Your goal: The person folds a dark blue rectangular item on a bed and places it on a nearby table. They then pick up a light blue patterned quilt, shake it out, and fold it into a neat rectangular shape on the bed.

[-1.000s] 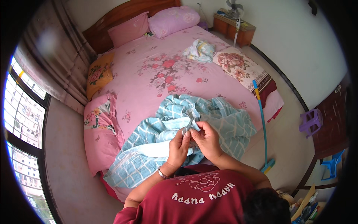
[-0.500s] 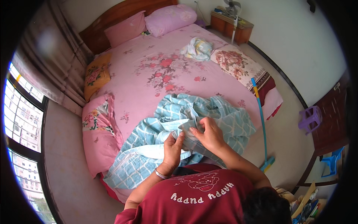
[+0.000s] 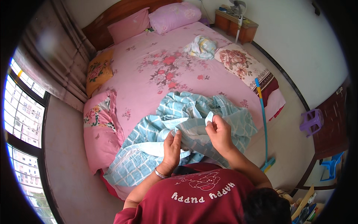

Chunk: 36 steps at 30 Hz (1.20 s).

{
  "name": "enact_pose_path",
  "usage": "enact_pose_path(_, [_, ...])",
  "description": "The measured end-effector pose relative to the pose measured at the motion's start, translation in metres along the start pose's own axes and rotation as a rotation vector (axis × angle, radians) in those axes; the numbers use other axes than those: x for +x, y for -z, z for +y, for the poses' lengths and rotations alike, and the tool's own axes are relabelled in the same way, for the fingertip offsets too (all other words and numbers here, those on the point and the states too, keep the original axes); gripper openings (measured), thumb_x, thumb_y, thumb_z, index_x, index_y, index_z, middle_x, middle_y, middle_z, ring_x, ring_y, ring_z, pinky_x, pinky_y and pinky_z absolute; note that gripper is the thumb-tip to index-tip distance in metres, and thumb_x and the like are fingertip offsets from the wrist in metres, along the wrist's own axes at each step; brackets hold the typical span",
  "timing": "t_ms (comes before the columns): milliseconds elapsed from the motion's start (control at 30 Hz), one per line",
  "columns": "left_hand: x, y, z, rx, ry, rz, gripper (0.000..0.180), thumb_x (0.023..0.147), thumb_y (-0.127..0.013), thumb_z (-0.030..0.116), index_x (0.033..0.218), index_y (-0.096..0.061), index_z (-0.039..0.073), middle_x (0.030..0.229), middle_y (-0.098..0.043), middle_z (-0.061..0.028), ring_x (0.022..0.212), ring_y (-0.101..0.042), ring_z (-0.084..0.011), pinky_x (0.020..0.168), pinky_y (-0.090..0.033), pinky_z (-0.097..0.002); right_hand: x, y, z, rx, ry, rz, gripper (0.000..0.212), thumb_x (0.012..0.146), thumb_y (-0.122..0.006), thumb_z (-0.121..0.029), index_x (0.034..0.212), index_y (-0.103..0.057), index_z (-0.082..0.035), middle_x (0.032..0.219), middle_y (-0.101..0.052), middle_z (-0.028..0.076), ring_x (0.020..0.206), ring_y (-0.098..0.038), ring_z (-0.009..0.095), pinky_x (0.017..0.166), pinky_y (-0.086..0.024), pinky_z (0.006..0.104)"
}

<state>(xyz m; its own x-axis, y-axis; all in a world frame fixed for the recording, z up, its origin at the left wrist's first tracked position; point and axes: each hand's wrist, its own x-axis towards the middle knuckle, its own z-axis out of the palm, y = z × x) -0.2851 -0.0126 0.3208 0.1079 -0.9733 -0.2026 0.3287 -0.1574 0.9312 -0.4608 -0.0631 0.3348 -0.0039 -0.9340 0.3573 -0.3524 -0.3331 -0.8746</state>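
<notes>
While your left hand point(image 3: 171, 150) and right hand point(image 3: 220, 136) each pinch the cover point(image 3: 235, 116), nearly closed around it, it's heaped at the near edge of the bed point(image 3: 128, 80), where one uneven tug might pull it loose.

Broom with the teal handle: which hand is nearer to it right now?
Right. The right hand is left of the broom, pinching an edge of the blue checked cloth; the left hand is farther left, gripping the same cloth.
</notes>
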Motion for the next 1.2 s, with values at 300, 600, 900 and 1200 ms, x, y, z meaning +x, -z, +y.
enact_pose_path(300, [-0.001, -0.003, 0.012, 0.113, -0.075, -0.014, 0.029, 0.102, -0.046, 0.025, 0.109, -0.057, -0.001, 0.088, -0.061, -0.0013, 0.079, -0.051, -0.0067, 0.068, -0.045, -0.0223, -0.004, 0.006, -0.046, 0.064, 0.022, -0.028, 0.015, 0.081, -0.064, -0.002, 0.077, -0.049, -0.002, 0.064, -0.054, 0.011, 0.052, -0.052, 0.018, 0.050, -0.042, 0.0313])
enact_pose_path(600, [-0.001, -0.006, 0.010, 0.164, -0.182, -0.083, 0.024, 0.102, -0.046, 0.020, 0.110, -0.056, -0.001, 0.089, -0.058, -0.0001, 0.080, -0.049, -0.0063, 0.070, -0.044, -0.0220, -0.023, -0.019, -0.044, 0.031, 0.132, -0.263, 0.016, 0.081, -0.062, -0.005, 0.093, -0.051, -0.003, 0.075, -0.057, 0.017, 0.065, -0.058, 0.035, 0.059, -0.047, 0.0425])
enact_pose_path(900, [-0.021, 0.007, 0.004, -0.036, -0.079, -0.144, 0.029, 0.097, -0.058, 0.021, 0.119, -0.052, 0.003, 0.099, -0.062, -0.0035, 0.090, -0.058, -0.0108, 0.079, -0.048, -0.0253, -0.057, -0.037, -0.024, 0.084, 0.267, -0.372, 0.039, 0.082, -0.061, -0.001, 0.118, -0.049, -0.001, 0.098, -0.061, 0.019, 0.085, -0.062, 0.037, 0.073, -0.051, 0.0418])
enact_pose_path(1200, [-0.037, 0.028, -0.011, 0.050, -0.010, -0.077, 0.018, 0.098, -0.055, 0.012, 0.113, -0.054, 0.003, 0.093, -0.061, -0.0003, 0.080, -0.055, -0.0062, 0.071, -0.047, -0.0228, -0.065, -0.017, -0.018, 0.160, 0.197, -0.596, 0.036, 0.083, -0.063, -0.002, 0.118, -0.054, -0.004, 0.098, -0.063, 0.013, 0.082, -0.064, 0.030, 0.070, -0.052, 0.0365])
